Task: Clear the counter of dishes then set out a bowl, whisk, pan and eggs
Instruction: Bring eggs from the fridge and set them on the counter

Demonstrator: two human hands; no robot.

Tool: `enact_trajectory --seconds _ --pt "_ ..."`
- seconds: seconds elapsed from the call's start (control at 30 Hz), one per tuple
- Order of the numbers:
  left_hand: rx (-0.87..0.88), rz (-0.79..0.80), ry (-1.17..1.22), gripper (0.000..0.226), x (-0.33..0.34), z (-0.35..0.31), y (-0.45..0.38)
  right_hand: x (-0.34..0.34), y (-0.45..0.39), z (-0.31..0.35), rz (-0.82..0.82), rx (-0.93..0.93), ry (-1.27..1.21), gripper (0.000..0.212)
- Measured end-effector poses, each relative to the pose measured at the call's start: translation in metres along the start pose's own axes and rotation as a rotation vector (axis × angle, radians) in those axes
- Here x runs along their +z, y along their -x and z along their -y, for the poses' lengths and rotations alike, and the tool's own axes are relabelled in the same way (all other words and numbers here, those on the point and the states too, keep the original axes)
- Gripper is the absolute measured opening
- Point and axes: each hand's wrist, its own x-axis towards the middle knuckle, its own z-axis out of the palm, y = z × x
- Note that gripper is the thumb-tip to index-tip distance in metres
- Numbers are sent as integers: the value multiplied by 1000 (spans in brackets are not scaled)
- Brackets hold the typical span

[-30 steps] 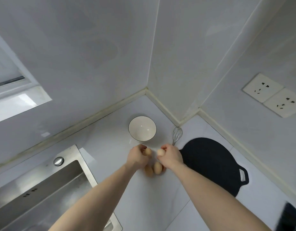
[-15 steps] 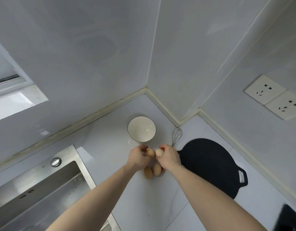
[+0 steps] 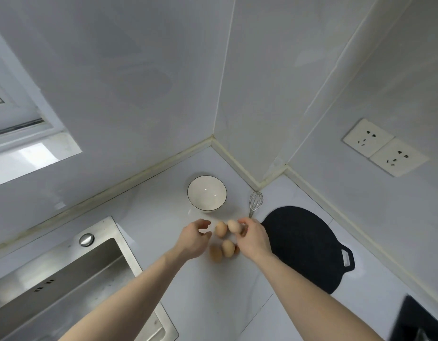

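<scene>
A white bowl point(image 3: 207, 193) with a dark rim stands on the white counter point(image 3: 213, 303) near the wall corner. To its right lies a wire whisk point(image 3: 256, 200), and a flat black pan point(image 3: 301, 244) with a handle loop lies further right. Several brown eggs point(image 3: 227, 247) lie clustered in front of the bowl. My right hand point(image 3: 253, 238) pinches a pale egg point(image 3: 234, 226) at the cluster's far side. My left hand point(image 3: 193, 239) hovers with fingers loosely curled, its fingertips just left of another egg point(image 3: 221, 228) and holding nothing.
A steel sink point(image 3: 65, 279) with a round knob sits at the left. Two wall sockets point(image 3: 385, 147) are on the right wall. A dark object point(image 3: 422, 321) shows at the bottom right corner. Walls close in behind the bowl and whisk.
My left hand has let go of its egg and drawn slightly back to the left; that egg now lies beside the others. The right hand still holds the pale egg.
</scene>
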Motion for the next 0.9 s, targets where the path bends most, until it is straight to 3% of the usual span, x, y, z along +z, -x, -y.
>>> enact_trajectory --seconds 0.23,0.53,0.67,0.9 --pt "138 -20 -59 36 -39 7 64 -25 81 -12 -74 -58 -274 39" --pt "200 -86 -155 37 -43 12 127 -49 172 -36 -94 -54 -285 45" --pt "248 -25 -363 44 -34 1 138 -63 211 -46 -90 -21 -261 47" --pt "459 8 -515 43 -5 -44 183 -88 305 -80 -165 42 -288 51"
